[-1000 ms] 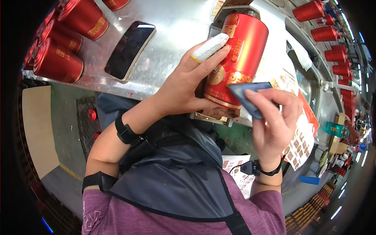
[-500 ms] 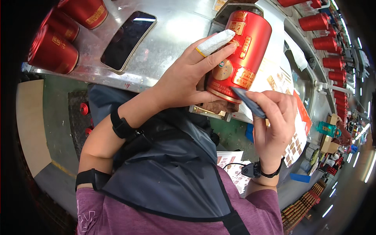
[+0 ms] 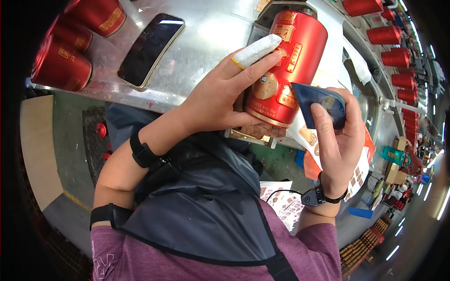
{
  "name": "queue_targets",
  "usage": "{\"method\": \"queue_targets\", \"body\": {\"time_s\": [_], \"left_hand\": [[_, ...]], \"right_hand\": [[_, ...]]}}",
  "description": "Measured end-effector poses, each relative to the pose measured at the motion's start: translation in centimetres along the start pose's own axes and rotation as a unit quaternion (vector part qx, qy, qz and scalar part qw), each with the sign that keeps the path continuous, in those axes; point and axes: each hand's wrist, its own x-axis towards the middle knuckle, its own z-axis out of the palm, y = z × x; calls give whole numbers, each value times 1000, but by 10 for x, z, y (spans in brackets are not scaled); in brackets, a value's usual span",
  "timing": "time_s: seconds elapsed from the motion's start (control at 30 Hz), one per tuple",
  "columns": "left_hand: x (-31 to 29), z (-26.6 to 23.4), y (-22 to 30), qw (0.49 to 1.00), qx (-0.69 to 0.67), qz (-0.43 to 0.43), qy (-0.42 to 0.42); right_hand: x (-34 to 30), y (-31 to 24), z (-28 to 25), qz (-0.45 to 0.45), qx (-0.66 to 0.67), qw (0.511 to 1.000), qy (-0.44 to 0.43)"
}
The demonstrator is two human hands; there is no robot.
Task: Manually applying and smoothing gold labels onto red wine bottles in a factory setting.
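Note:
A red cylindrical bottle [image 3: 307, 49] with gold decals lies on its side in a holder, its bare neck end pointing away from me. My left hand [image 3: 218, 91] grips it from the left, thumb under the gold-ringed near end and fingers over its top; one finger wears a white cover with a yellow edge. In my right hand [image 3: 344, 145], a dark blue scraper [image 3: 307, 98] is pinched between thumb and fingers. Its pointed corner is at the bottle's right side, by a gold decal; whether it touches cannot be told. Brown padding [image 3: 262, 130] shows beneath the bottle.
On the metal table [image 3: 201, 42] lies a black phone [image 3: 151, 49]. Several red canisters [image 3: 61, 63] stand at the far left. Sheets of gold decals [image 3: 358, 175] lie under my right wrist. More red canisters [image 3: 384, 35] hang in a row along the right.
My right hand has moved right and turned, so the scraper's flat face now shows. The scraper has come away from the bottle's near end to its side. My left hand stays on the bottle.

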Motion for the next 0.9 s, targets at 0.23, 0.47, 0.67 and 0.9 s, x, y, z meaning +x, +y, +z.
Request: {"method": "queue_targets", "body": {"time_s": [0.23,0.47,0.67,0.9], "left_hand": [[1,-1,-2,1000,-9,-1,-6],[-2,1,-1,1000,-18,-16,6],[-1,3,-1,999,-8,8,33],[-3,4,-2,1000,8,-2,21]], "right_hand": [[2,-3,3,-139,-120,982,-47],[1,-3,8,-203,-171,964,-30],[3,-3,5,-201,-158,965,-53],[0,-8,7,-204,-199,957,-60]]}}
